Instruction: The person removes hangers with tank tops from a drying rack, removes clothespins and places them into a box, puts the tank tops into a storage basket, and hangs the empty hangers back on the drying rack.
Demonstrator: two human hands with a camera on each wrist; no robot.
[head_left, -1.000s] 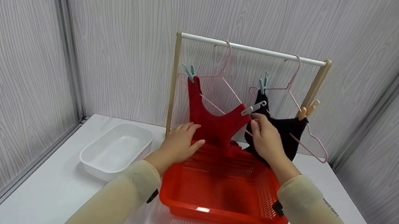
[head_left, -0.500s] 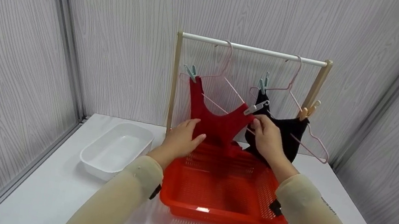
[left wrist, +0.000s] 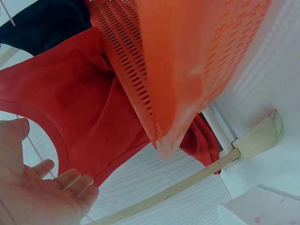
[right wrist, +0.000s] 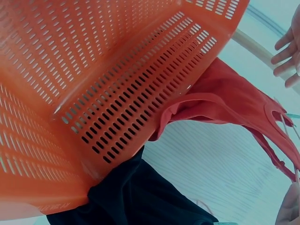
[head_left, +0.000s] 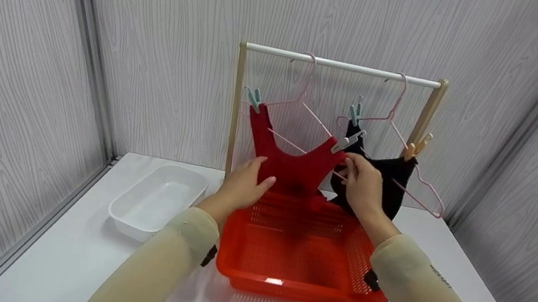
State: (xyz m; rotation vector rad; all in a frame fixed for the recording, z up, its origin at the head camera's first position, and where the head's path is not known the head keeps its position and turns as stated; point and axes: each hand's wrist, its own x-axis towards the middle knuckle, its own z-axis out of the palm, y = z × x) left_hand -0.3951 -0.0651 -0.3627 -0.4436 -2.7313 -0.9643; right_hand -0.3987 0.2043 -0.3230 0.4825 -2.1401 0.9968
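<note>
A red tank top (head_left: 292, 172) hangs from a pink hanger (head_left: 317, 118). A blue-green clothespin (head_left: 254, 99) clips its left strap, and a white clothespin (head_left: 345, 143) clips the right one. My right hand (head_left: 364, 187) pinches the edge of the right strap, just below the white clothespin. At the top's left side is my left hand (head_left: 242, 186), fingers loosely extended and thumb apart; whether it touches the cloth cannot be told. In the left wrist view the same left hand (left wrist: 44, 194) shows its palm, holding nothing. The lower part of the red top reaches behind the basket.
A red perforated basket (head_left: 289, 290) stands before the rack's white rail (head_left: 342, 65). To the right a black top (head_left: 394, 180) hangs on a second pink hanger (head_left: 392, 105), clipped by a blue-green and an orange clothespin (head_left: 415, 148). A white tray (head_left: 126, 226) sits at left.
The right hand has shifted slightly right, with the strap and white clothespin. The left strap went a little right, then back left. The left hand has risen slightly.
</note>
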